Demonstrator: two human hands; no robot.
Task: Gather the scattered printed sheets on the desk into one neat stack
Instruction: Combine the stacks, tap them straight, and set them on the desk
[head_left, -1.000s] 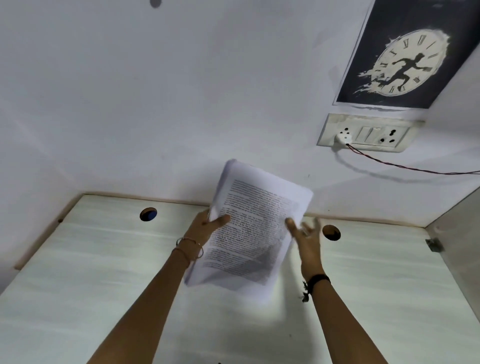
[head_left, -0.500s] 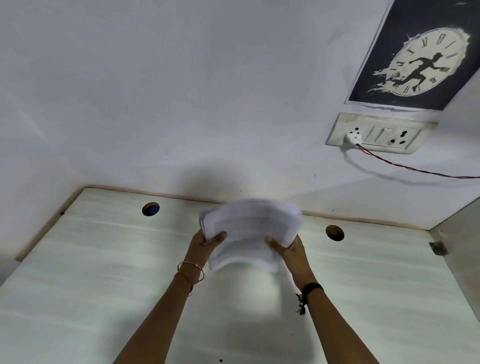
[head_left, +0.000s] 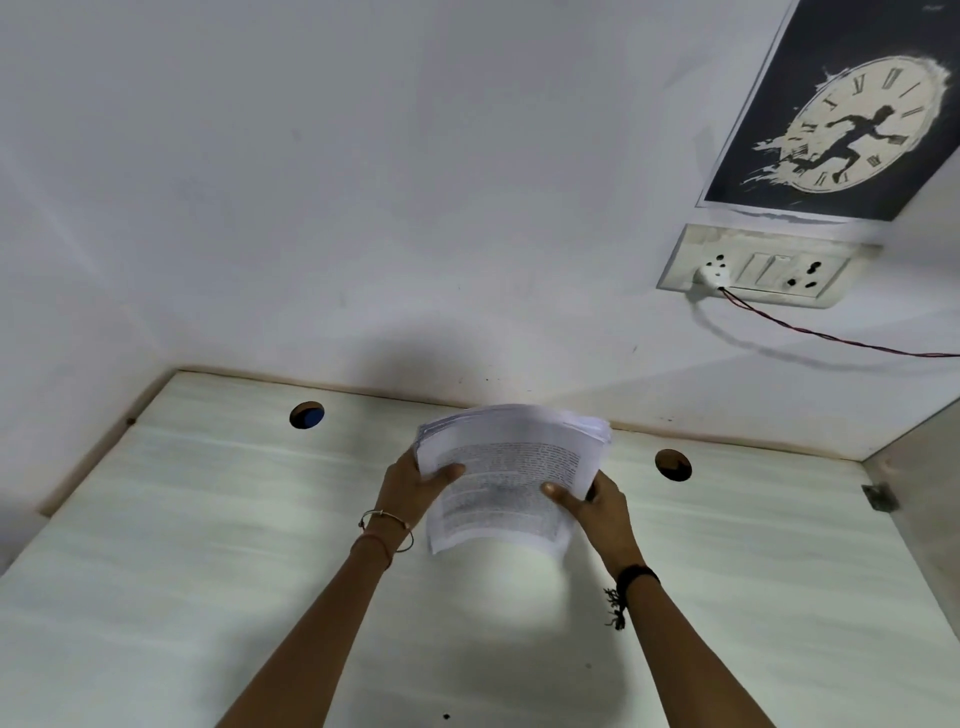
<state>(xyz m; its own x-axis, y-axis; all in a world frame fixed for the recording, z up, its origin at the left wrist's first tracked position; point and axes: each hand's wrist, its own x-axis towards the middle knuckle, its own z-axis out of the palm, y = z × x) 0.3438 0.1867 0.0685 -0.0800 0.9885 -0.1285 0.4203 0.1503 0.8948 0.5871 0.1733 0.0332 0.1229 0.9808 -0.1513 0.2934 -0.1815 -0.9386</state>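
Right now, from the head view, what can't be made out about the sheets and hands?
The stack of sheets: print too small and blurred to read.
The left hand and right hand: fingers mostly hidden behind the stack.
The desk: near edge cut off by the frame's bottom, so stray sheets could lie unseen.

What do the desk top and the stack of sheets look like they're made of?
Desk top: probably laminated board, pale with faint streaky grain and a soft sheen, wood-coloured strip along its edge. Stack of sheets: thin matte white paper, printed with dark text, curving where held.
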